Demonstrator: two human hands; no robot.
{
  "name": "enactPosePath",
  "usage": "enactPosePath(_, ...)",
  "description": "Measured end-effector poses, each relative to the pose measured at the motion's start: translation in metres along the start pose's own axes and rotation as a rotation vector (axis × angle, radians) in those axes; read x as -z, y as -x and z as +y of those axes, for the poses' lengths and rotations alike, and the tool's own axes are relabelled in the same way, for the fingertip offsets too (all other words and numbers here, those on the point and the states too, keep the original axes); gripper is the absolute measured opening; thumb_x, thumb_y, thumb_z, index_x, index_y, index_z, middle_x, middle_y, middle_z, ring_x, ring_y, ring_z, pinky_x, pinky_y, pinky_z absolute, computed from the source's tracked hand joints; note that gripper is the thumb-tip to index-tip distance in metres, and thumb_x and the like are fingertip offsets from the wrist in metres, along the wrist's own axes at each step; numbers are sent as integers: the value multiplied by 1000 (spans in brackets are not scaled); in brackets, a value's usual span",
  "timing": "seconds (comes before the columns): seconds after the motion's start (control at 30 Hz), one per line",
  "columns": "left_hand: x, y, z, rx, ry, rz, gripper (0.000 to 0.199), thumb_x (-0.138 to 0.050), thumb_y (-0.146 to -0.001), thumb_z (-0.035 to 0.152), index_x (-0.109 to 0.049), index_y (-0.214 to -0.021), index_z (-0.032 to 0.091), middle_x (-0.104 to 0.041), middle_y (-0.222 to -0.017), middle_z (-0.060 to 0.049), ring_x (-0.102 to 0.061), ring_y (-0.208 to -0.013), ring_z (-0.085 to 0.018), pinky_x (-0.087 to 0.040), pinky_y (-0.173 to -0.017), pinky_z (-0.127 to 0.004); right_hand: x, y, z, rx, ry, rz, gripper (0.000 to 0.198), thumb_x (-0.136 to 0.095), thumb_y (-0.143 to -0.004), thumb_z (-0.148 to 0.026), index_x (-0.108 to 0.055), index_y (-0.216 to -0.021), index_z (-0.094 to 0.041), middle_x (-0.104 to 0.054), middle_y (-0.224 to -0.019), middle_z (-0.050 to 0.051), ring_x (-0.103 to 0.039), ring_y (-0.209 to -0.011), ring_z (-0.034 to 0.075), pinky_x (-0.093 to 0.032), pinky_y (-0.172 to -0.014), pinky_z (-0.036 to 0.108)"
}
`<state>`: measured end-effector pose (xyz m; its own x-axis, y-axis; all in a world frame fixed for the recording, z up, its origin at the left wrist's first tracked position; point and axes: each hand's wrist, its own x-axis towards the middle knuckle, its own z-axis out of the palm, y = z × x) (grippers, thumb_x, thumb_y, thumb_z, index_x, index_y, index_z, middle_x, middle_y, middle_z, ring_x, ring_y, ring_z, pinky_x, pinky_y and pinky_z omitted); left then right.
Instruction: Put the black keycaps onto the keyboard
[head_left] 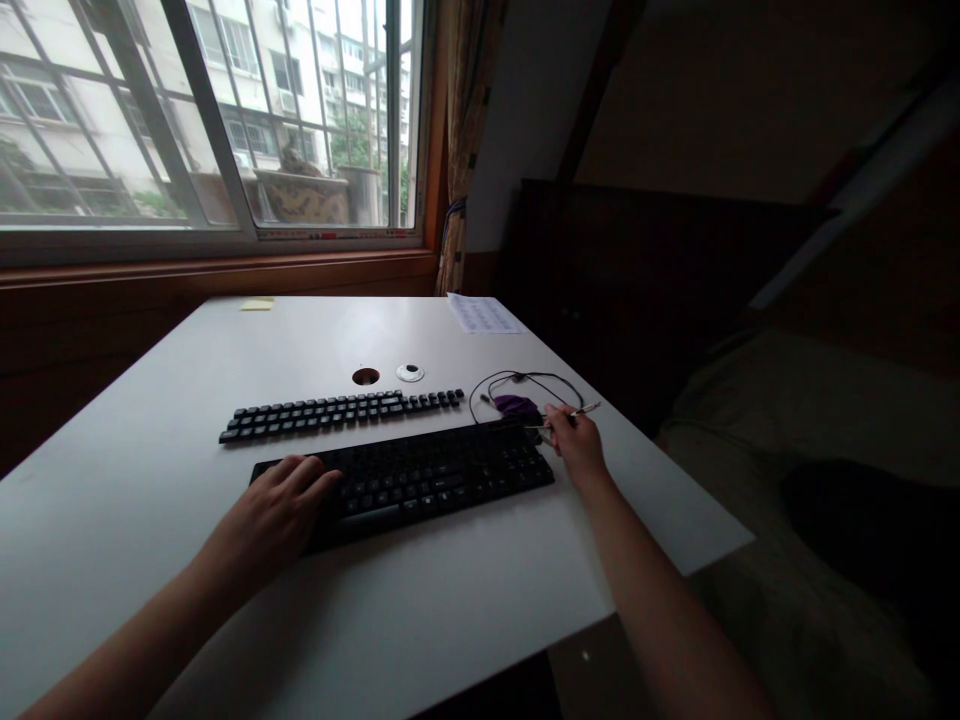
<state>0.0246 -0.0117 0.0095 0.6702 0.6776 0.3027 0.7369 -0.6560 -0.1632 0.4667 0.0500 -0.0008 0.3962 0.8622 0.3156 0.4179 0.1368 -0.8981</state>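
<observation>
A black keyboard (420,490) lies slightly slanted on the white table. My left hand (289,495) is over its left end, fingers bent together and gripping it from above. At the keyboard's far right corner, my right hand (574,440) pinches a slim silvery tool (592,407); its exact kind is too small to make out. The tool's thin tip points left over the keyboard's back edge. A purple cloth (517,406) lies just beyond that tip. Behind the keyboard, black keycaps (322,415) stand in rows. The keyboard's back rows look darker, and their detail is unclear.
A black cable (555,376) loops behind the cloth. Farther back are a round hole (366,377) in the table (150,430) and a white ring-shaped cover (410,373). Yellow notes (257,304) and a printed sheet (484,314) lie near the far edge, below a barred window.
</observation>
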Motion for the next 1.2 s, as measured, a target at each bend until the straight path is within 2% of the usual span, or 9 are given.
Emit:
enactPosePath(0.33,3,1,3,21,-39,-1,44,-45,-85,2,-62,-124,14,-61,-112,-16,-55,-101,-31,-50,-85,-47,-2,4,-3,30,34,5,42,-56,-85,-56,-58,-65,-19,-45,-44,-5,-40,-39,10,-33,-39,22)
enactPosePath(0.53,1,0,2,32,-37,-47,41,-48,-86,5,-61,-124,13,-60,-112,-15,-54,-99,-30,-50,-86,-45,-5,6,-4,52,12,11,42,-58,-83,-57,-56,-64,-19,-44,-44,-5,-40,-39,10,-33,-39,21)
enactPosePath(0.83,-3,0,0,32,69,33,36,-49,-88,7,-62,-120,14,-60,-106,-13,-52,-98,-29,-50,-87,-45,-7,10,-7,77,8,21,40,-56,-86,-53,-55,-64,-20,-44,-44,-5,-40,-40,10,-32,-40,21)
enactPosePath(1.0,2,-3,6,34,81,28,34,-50,-87,7,-62,-118,14,-59,-103,-13,-52,-96,-28,-50,-86,-44,-15,16,-25,116,6,-12,38,-54,-88,-50,-54,-64,-21,-44,-45,-6,-41,-41,11,-32,-41,22)
enactPosePath(1.2,4,-4,18,31,57,10,31,-50,-87,9,-63,-115,15,-60,-103,-13,-52,-95,-28,-51,-82,-43,-33,27,-65,221,45,-191,36,-56,-88,-47,-54,-62,-21,-44,-43,-6,-42,-41,11,-32,-43,23)
